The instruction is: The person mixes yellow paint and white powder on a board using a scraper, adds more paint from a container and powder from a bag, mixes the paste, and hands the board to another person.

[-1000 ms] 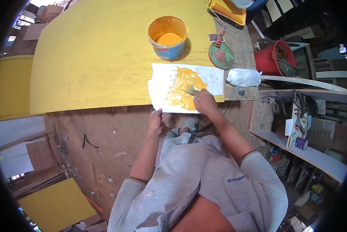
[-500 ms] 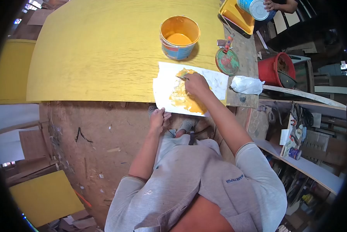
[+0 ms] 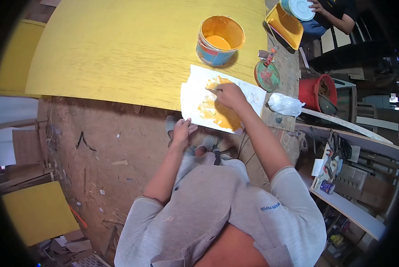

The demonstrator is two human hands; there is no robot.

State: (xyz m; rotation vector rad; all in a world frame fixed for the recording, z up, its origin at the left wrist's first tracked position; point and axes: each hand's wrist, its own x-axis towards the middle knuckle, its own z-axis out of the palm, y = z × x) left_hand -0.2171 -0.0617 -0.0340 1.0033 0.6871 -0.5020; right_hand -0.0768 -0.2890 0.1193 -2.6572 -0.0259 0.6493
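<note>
My right hand [image 3: 231, 96] is closed on a small putty knife [image 3: 212, 90], whose thin edge rests in orange-yellow paste [image 3: 227, 119] spread over a white sheet [image 3: 191, 96]. Most of the tool is hidden by my fingers. At the sheet's near left corner, my left hand [image 3: 183, 131] pinches the edge, thumb on top and fingers below. The sheet lies on the front edge of a large yellow-painted panel [image 3: 115, 58]. Just beyond it stands a bucket [image 3: 213, 57] with orange paint inside.
Right of the sheet are a paint-smeared round lid [image 3: 267, 76], a roller [image 3: 269, 57] and a white plastic bag [image 3: 284, 104]. Farther back, another person's hand [image 3: 316, 6] holds a blue can [image 3: 292, 6] beside a yellow paint tray [image 3: 288, 29]. A red bucket [image 3: 308, 94] stands at the right.
The view has shifted and turned slightly. My right hand stays over the paste with the tool, and my left hand keeps its hold. The other person's can has tilted a little.
</note>
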